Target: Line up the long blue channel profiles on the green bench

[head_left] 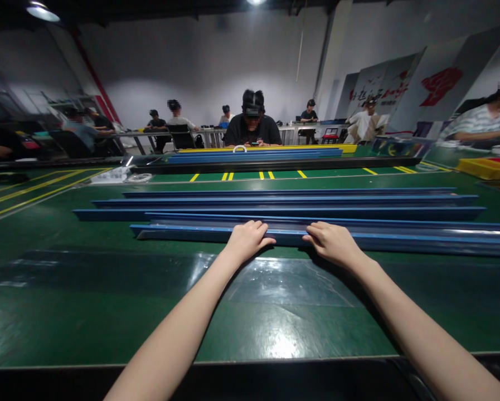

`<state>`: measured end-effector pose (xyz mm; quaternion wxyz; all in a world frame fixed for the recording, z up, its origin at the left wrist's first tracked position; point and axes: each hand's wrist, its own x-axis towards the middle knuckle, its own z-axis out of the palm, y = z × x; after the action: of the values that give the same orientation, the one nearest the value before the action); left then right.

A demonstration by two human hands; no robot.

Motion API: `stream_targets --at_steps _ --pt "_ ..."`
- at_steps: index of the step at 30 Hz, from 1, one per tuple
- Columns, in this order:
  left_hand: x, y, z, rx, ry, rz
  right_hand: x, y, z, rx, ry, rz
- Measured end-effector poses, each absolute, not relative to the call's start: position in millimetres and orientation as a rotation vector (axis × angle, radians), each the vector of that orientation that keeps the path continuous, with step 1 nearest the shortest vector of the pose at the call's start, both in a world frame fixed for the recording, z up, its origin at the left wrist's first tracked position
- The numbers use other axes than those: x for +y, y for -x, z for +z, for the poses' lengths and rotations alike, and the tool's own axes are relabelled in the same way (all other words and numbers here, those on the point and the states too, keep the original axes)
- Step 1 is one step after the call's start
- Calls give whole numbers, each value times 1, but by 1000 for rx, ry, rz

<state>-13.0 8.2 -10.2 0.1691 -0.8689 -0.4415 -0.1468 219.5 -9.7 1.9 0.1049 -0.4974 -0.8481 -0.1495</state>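
Note:
A long blue channel profile lies across the green table in front of me. My left hand grips its near wall, with the fingers curled over the upper edge and the thumb along the front. A short way to the right, my right hand holds the same wall in a like grip, thumb pointing inward. The fingertips inside the channel are hidden. Between my forearms, a clear plastic sheet lies flat on the table, reflecting light.
Behind the held profile lie several more blue profiles. Beyond them, a black rail and a yellow strip cross the green table. A person sits opposite. Yellow bins stand at right; a plastic bag lies left.

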Motion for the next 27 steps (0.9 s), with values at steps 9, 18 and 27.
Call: stream_targets --at_steps 9,18,27 --pt "3 9 -4 -1281 2508 -374 -11 -222 9 -2561 1434 -474" --pt "-6 -1 2 -1275 2570 -360 -16 -234 15 -2588 1475 -346" --pt "0 7 14 -1207 2685 -228 -16 -236 17 -2609 1515 -165"
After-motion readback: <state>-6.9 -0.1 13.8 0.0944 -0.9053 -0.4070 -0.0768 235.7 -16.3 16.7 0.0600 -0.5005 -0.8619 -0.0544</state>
